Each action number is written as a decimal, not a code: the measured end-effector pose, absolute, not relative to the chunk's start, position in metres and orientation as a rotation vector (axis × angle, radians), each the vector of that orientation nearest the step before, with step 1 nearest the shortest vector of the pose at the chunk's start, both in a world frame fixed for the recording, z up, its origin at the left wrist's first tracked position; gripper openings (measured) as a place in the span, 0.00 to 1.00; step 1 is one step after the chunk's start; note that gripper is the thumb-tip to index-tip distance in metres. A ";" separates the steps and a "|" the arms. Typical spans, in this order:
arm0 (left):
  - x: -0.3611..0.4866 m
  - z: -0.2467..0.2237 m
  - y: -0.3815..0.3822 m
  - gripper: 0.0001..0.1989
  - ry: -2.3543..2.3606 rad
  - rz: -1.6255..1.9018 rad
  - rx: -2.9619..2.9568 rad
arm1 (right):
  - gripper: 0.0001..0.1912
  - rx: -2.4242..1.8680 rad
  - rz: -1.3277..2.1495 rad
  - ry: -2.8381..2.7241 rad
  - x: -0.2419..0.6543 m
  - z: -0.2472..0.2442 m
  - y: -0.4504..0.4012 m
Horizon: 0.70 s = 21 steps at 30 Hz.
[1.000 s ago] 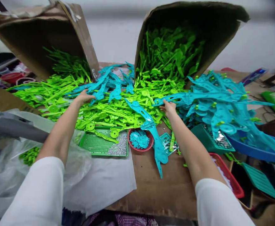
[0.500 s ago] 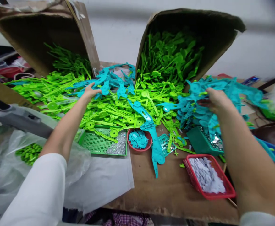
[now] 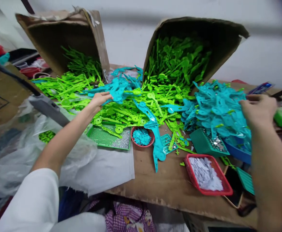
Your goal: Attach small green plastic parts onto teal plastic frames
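My left hand (image 3: 101,99) reaches over the heap of lime-green plastic parts (image 3: 121,111). Its fingers are closed on the near end of a blue plastic part (image 3: 118,91), which lies among other blue ones. On the right, my right hand (image 3: 260,108) is at the outer side of a tall pile of blue plastic parts (image 3: 218,106). The thumb and bent fingers are apart there, and I see nothing held between them. A jointed blue piece (image 3: 154,130) lies alone across the front of the green heap.
Two tipped cardboard boxes (image 3: 104,48) spill green parts at the back. In front are a green perforated tray (image 3: 102,140), a round bowl of blue discs (image 3: 141,137), a teal bin (image 3: 200,143) and a red basket (image 3: 191,175) of white pieces. A grey lamp arm (image 3: 47,108) stands at left.
My right hand has shifted from the top of the blue pile to its right side, and blue parts that stuck out there are now gathered in. The blue parts by my left hand lie differently.
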<state>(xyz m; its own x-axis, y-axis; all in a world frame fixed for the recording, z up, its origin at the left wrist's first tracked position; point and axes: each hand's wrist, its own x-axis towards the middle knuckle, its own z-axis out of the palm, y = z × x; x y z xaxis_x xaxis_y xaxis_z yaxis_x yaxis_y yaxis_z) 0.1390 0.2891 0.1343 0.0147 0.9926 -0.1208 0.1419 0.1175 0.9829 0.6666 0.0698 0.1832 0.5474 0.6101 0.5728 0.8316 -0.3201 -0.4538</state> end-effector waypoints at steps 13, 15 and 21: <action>0.079 0.095 0.086 0.39 1.238 0.859 1.274 | 0.13 -1.545 0.680 -1.534 0.340 0.072 -0.094; 0.070 0.074 0.066 0.41 1.199 0.845 1.211 | 0.14 -1.531 0.798 -1.421 0.315 0.049 -0.104; 0.053 0.012 0.017 0.41 1.301 1.030 1.252 | 0.13 -1.503 0.793 -1.282 0.273 0.047 -0.089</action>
